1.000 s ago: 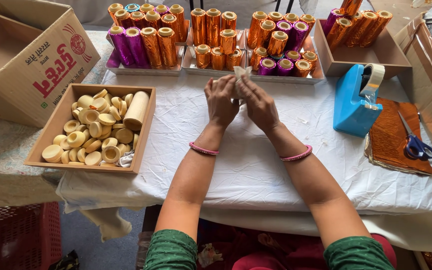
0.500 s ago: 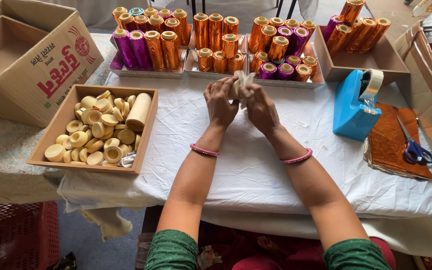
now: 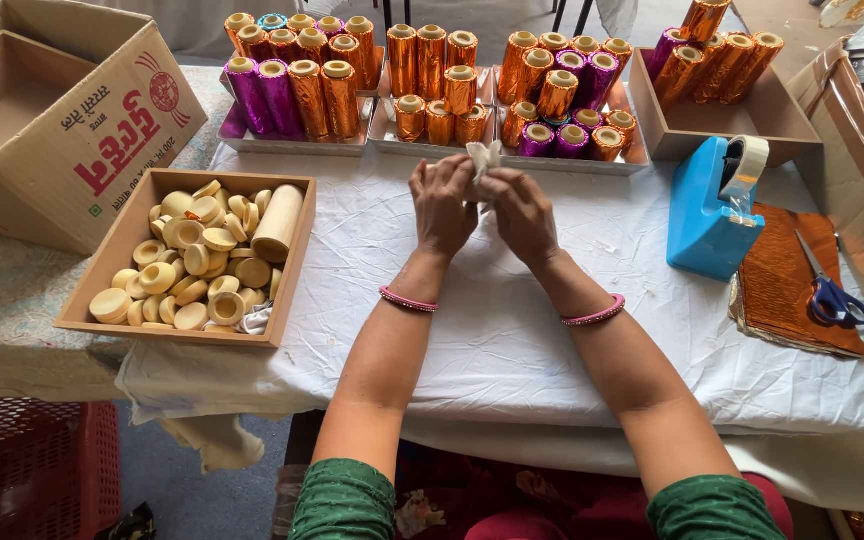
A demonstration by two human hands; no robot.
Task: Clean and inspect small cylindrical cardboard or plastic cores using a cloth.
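Both hands meet over the middle of the bench [image 3: 512, 340], and a small crumpled white wrapper [image 3: 482, 160] is pinched between them. The left hand [image 3: 442, 205] and the right hand [image 3: 524, 215] are each closed on it, fingers curled inward, so neither is nearer; the wrapper pokes up and away from the person, toward the far trays. What it encloses I cannot tell.

To the left stands one wooden box [image 3: 102, 270] of pale wooden discs, far too many to count, with one long cylinder [image 3: 279, 220] lying among them. Beyond it sits one open cardboard carton [image 3: 102, 150]. Across the back, four trays hold foil-wrapped rolls [image 3: 432, 60], orange and purple. To the right are one blue tape dispenser [image 3: 707, 215], one pair of scissors [image 3: 832, 295] and a stack of orange foil sheets [image 3: 777, 290].
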